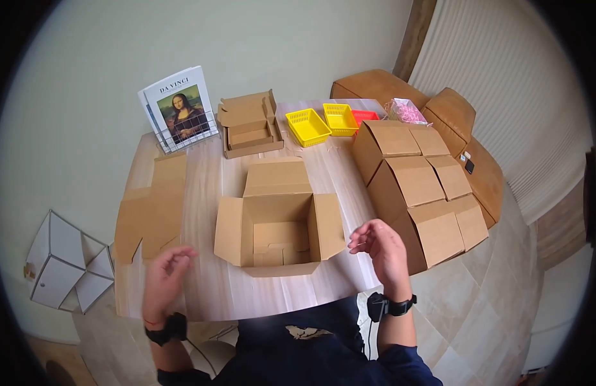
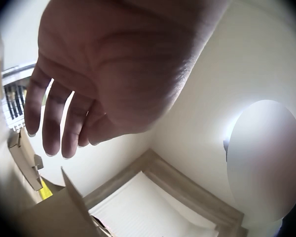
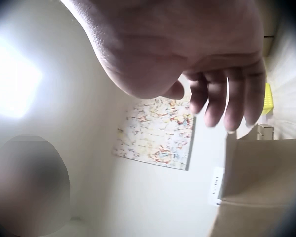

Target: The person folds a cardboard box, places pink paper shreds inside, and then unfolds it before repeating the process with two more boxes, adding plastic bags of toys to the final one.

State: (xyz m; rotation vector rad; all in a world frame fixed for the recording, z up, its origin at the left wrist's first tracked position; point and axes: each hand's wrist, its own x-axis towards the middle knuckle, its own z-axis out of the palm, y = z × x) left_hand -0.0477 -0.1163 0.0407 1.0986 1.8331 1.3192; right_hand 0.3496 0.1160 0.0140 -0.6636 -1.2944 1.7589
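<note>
The open box (image 1: 277,209) sits on the tabletop (image 1: 211,286) between the two hands and a little farther from the person than either of them. From the left hand (image 1: 164,280) it lies to the right and forward; from the right hand (image 1: 381,248) it lies to the left and slightly forward. The right hand is the nearer one: its fingertips are just beside the outer edge of the box's right flap (image 1: 329,228), with a narrow gap showing. The left hand is near the left flap (image 1: 228,230), but with more tabletop between.

The box stands upright with its mouth up, and its side flaps spread out toward the hands. The back flap (image 1: 277,177) leans away from the person. The mouth looks nearly as deep as it is wide, so its long axis cannot be told surely.

Both hands hold nothing. The left hand's fingers are relaxed and slightly apart; the right hand's fingers are loosely bent, palm toward the box.

Flat cardboard (image 1: 150,219) lies left of the box, a shallow carton (image 1: 253,145) behind it to the left, yellow baskets (image 1: 309,128) behind it, and closed boxes (image 1: 433,235) to its right.
</note>
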